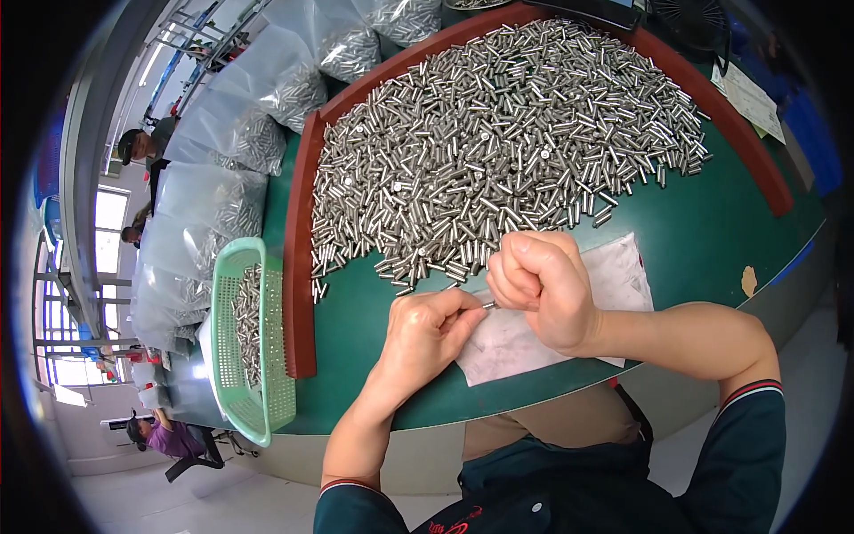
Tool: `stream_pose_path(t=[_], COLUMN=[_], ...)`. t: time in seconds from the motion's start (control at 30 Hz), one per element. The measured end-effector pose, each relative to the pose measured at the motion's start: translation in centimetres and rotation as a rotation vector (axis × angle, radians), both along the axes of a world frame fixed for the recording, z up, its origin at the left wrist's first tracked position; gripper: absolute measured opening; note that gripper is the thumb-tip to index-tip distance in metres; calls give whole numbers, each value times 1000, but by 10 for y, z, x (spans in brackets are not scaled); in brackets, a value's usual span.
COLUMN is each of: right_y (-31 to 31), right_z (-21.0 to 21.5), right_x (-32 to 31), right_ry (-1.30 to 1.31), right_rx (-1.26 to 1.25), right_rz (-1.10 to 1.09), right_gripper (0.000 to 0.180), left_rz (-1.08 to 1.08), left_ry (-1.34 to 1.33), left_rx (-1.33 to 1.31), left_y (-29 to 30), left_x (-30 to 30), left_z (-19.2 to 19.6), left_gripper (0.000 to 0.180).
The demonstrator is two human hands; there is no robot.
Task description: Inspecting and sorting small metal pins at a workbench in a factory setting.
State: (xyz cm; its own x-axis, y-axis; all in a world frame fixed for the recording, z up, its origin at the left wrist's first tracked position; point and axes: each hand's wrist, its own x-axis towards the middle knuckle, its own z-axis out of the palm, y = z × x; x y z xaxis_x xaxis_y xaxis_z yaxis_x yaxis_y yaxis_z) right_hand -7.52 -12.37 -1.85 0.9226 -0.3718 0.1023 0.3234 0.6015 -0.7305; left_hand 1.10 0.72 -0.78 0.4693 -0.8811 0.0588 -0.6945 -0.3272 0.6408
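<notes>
— Where do we stand at the bench?

— We have both hands over the white cloth point(614, 276) at the near edge of the green table point(712, 240). Our left hand point(427, 329) pinches one small metal pin point(488, 304) between thumb and fingertips, and our right hand point(543, 280) is curled shut like a fist right at the pin's other end. We cannot tell whether the right fingers actually grip the pin or only close around something hidden inside the fist.

— And the rest of the pins?

— The big heap of metal pins point(507, 133) lies just beyond our hands, spread across most of the table inside the brown raised rim point(301, 267). It looks barely dented, so we judge that most of the work is left.

— Anything finished?

— The green perforated basket point(253, 356) at our left, outside the rim, holds a modest row of pins. If those are the handled ones, we judge only a small share is through. Behind it the clear plastic bags point(231, 133) are packed with more of the same pins; we cannot tell whether they are done or waiting.

— So, early?

— Early, by our reading: one pin in hand, a little in the basket, a heap ahead.
</notes>
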Motion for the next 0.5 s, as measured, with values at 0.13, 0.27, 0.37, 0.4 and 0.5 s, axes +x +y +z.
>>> stream_pose_path(t=[0.13, 0.27, 0.37, 0.4, 0.5], right_y=[-1, 0, 3, 5, 7], right_z=[3, 2, 0, 0, -1], right_x=[-2, -2, -1, -1, -5], right_ry=[-2, -11, -16, -22, -20], right_rx=[-22, -36, -38, -41, -211], right_rz=[-3, -1, -2, -3, -41], right_gripper=[36, 36, 36, 36, 30], left_rz=[-5, 0, 15, 15, 4], left_ry=[-2, 3, 17, 24, 25], left_rx=[1, 1, -9, -4, -7], left_y=[-1, 0, 1, 0, -3], left_x=[-1, -1, -1, -1, -1], left_z=[1, -1, -2, -1, 0], left_gripper=[6, 6, 6, 6, 7])
